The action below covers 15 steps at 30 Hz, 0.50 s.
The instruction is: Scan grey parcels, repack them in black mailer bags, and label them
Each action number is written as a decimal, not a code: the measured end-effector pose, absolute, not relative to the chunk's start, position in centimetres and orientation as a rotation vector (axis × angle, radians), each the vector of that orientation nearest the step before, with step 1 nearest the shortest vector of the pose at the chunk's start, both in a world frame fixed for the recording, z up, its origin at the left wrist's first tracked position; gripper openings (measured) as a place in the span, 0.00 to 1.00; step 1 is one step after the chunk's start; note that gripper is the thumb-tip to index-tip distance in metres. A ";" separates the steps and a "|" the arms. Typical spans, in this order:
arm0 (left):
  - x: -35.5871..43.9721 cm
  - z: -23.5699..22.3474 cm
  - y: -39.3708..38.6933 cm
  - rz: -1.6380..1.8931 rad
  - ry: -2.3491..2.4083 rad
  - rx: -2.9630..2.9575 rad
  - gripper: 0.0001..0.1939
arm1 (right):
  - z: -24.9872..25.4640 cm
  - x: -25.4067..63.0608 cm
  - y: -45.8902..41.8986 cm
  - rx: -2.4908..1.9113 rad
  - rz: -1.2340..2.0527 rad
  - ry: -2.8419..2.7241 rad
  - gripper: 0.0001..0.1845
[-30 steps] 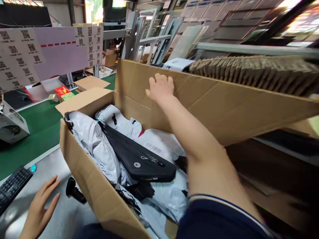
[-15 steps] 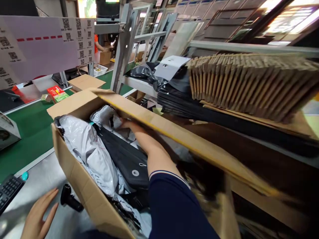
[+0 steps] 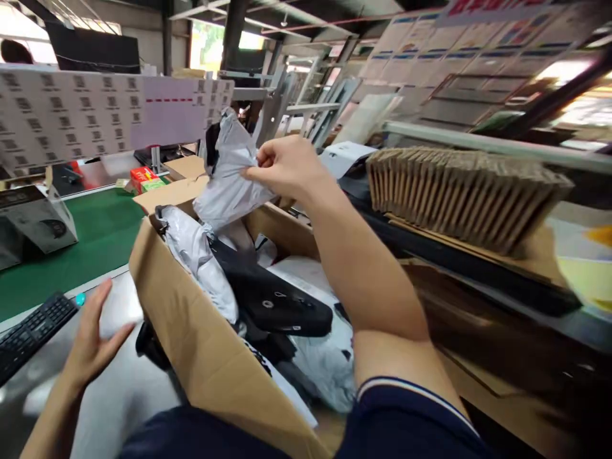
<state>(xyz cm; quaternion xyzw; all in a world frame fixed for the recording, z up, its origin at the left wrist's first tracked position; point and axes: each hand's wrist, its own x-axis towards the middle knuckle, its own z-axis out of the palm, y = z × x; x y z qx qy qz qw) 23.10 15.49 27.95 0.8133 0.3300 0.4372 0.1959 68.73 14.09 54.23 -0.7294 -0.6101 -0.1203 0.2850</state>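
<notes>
My right hand (image 3: 284, 167) pinches a crumpled white plastic mailing bag (image 3: 232, 182) and holds it up over the far end of a large open cardboard box (image 3: 191, 331). Inside the box lie another white plastic bag (image 3: 196, 255), a black zipped case (image 3: 272, 293) with a small round logo, and more plastic packages below. My left hand (image 3: 93, 341) hovers over the metal table left of the box, thumb and fingers spread, holding nothing. Close beside it, a black handheld object (image 3: 150, 347), perhaps a scanner, is partly hidden by the box wall.
A black keyboard (image 3: 36, 331) rests on the table at left. Beyond it runs a green conveyor surface (image 3: 95, 248) with a printed carton (image 3: 38, 220) and a red box (image 3: 142, 178). On the right, a shelf carries a row of folded cardboard (image 3: 463, 197).
My right hand has come up out of the box, lifting the white plastic bag with it. The view has swung left, and my left hand stays open beside the box.
</notes>
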 end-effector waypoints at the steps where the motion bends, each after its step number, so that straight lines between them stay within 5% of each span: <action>1: 23.4 29.1 15.5 1.283 0.929 2.172 0.52 | 55.2 65.6 13.9 -1.864 -0.262 -1.635 0.18; 5: 22.7 31.2 15.5 1.512 0.876 1.830 0.72 | 52.7 52.6 15.5 -1.599 0.248 -1.709 0.23; 8: 19.3 29.5 15.5 1.681 1.035 1.642 0.56 | 46.4 44.2 17.0 -1.474 0.626 -1.772 0.27; 11: 14.8 25.2 14.5 1.696 1.231 1.226 0.33 | 38.6 38.1 16.9 -1.385 0.578 -1.770 0.29; 15: 10.0 18.2 11.0 1.573 1.283 0.533 0.27 | 26.7 30.7 15.3 -1.361 0.731 -1.479 0.46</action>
